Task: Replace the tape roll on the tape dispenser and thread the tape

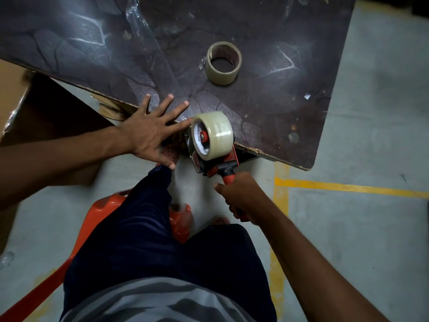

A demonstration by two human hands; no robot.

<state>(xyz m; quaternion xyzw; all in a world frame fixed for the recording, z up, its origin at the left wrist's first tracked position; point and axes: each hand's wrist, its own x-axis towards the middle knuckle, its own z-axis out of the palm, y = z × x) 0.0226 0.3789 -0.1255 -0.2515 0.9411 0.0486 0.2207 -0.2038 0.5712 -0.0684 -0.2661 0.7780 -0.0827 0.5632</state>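
At the near edge of the dark, scuffed tabletop (267,105), the red-and-black handheld tape dispenser (210,156) is sitting with a full roll of clear packing tape (214,133) already mounted on its red hub. A thin, nearly spent tape roll (224,62) is lying well apart, further up the table. Judging by this, the swap is done and threading or testing is under way. The right hand (240,196) is wrapping closed around the dispenser's handle. The left hand (151,133) is lying flat with fingers splayed, holding nothing, pressing the table edge beside the roll. Next, the tape end likely needs drawing out over the front blade, which is hidden here.
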